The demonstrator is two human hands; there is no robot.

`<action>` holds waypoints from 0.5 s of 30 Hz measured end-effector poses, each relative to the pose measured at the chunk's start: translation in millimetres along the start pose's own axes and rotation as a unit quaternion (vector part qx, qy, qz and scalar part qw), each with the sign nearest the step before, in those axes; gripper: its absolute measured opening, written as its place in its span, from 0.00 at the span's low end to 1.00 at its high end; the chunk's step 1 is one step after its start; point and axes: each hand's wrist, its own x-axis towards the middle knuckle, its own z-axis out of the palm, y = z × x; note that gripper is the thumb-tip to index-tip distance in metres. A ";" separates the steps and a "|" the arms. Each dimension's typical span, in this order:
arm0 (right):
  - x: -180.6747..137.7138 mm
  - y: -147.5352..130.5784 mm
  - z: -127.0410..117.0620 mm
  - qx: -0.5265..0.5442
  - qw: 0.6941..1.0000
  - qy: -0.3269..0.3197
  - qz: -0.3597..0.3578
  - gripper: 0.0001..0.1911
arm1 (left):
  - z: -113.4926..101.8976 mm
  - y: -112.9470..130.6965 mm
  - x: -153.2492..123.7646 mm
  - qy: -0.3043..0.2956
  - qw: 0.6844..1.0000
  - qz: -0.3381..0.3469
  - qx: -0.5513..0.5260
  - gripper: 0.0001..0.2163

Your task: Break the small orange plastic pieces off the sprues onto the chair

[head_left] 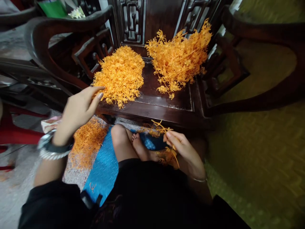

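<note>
My left hand [79, 106] reaches to the near left edge of a dense heap of small orange plastic pieces [120, 74] on a dark wooden chair seat [164, 98]; its fingers are pressed together at the heap's edge, and what they pinch is hidden. My right hand [182, 144] is lower, in front of the seat, closed on an orange plastic sprig with thin branching stems [162, 128]. A looser pile of orange branched sprigs [179, 55] lies at the back right of the seat.
More orange stems [87, 143] lie on the floor at left beside a blue mat [105, 168]. My bare knee and foot [140, 148] rest on it. The chair's carved arms [45, 35] flank the seat. Green patterned floor [257, 143] spreads right. A red stool [11, 133] stands at far left.
</note>
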 end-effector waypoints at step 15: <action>26.6 -12.3 24.3 0.223 0.974 0.047 -0.015 0.20 | 155.4 -13.1 31.7 0.101 0.987 -0.115 -0.051 0.30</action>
